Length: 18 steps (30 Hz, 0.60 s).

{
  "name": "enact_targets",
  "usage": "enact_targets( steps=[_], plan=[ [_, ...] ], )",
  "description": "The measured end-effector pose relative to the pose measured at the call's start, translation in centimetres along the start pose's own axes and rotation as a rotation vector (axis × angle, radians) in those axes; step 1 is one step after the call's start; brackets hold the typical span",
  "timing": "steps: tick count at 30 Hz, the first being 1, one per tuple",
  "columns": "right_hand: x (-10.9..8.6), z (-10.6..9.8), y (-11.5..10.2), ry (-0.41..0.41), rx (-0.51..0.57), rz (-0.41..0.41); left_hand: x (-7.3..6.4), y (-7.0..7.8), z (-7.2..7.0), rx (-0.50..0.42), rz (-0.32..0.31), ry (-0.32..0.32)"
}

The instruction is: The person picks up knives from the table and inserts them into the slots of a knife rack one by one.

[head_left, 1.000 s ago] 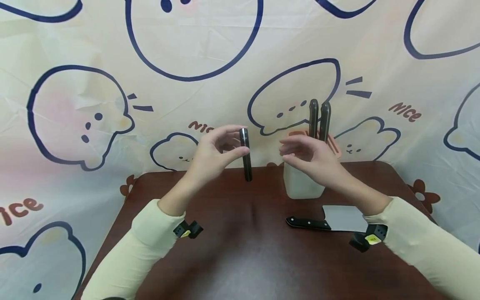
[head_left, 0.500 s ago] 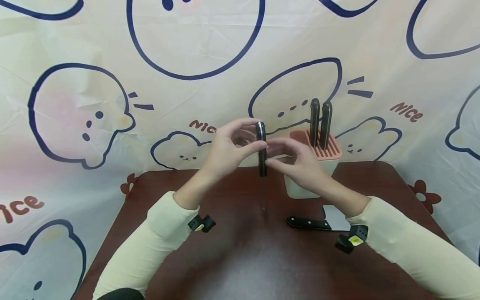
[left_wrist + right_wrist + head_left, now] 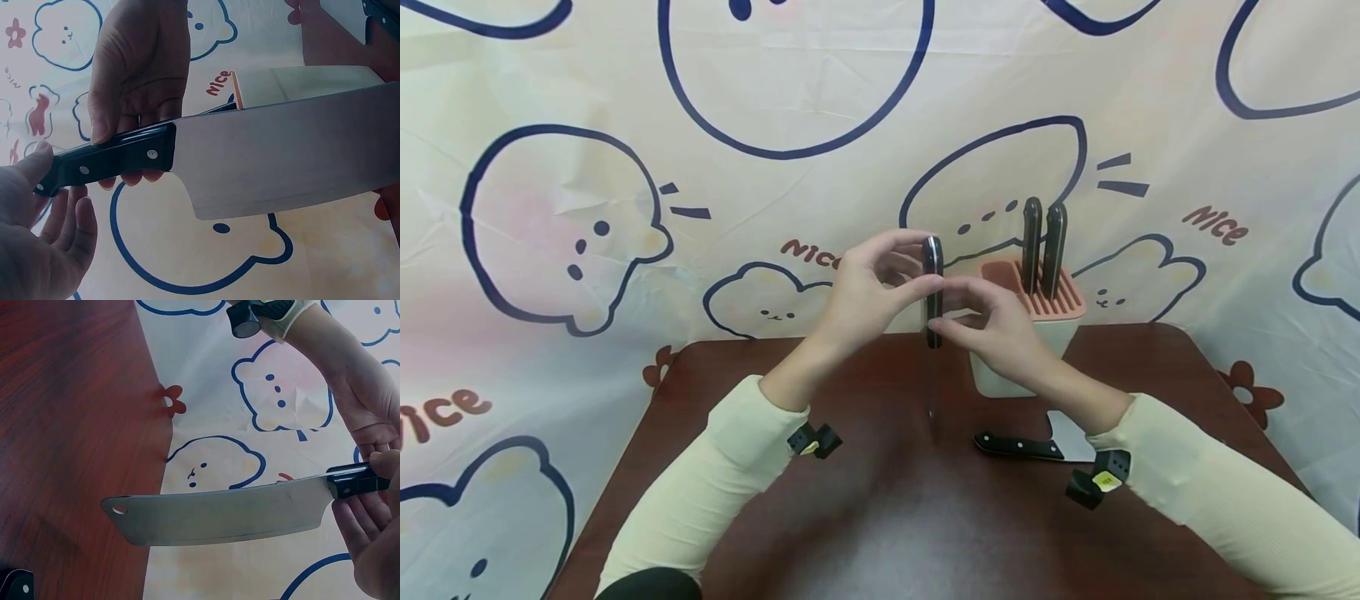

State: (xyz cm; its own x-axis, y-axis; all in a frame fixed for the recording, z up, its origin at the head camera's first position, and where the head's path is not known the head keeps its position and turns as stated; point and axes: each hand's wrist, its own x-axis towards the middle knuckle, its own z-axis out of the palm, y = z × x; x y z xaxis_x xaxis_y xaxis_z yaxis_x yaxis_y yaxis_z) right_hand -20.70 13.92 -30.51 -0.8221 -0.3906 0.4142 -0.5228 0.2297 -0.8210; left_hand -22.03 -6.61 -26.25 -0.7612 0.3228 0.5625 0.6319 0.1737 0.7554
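While both hands share one black handle, all eyes go to that cleaver [image 3: 281, 159], up in front of the patterned backdrop [image 3: 790, 196] with its blade hanging down! Left hand [image 3: 867, 287] pinches the butt end between thumb and fingers; right hand [image 3: 1000, 327] pinches lower down, close to where the steel begins. They're clamped on the same thing, then, one above the other. Straight ahead it's edge-on, so I can't judge how far the blade's lower end stands off the table [image 3: 850, 525].

And here's what good handling looks like to me: fingertips on the handle scales, clear of the heel, because that right-hand pinch sits nearest the sharp part. Neither hand should ease off, I'd say, unless the other has a full, firm wrap; two fingertip pinches could let a heavy blade twist. Keep it vertical, turn it slowly, wrists steady.

Just to the right, the slotted holder [image 3: 1003, 379] carries two upright knives [image 3: 1042, 250]; near it a second cleaver [image 3: 1018, 447] lies flat, partly hidden behind the right wrist. Mind that forearm above it!
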Motion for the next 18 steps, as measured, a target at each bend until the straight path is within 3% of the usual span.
enact_targets(
  steps=[18],
  plan=[
    [-0.24,-0.72,-0.64,0.015,-0.041,0.007,0.24,-0.14,0.29,-0.026,-0.026,-0.036]
  ],
)
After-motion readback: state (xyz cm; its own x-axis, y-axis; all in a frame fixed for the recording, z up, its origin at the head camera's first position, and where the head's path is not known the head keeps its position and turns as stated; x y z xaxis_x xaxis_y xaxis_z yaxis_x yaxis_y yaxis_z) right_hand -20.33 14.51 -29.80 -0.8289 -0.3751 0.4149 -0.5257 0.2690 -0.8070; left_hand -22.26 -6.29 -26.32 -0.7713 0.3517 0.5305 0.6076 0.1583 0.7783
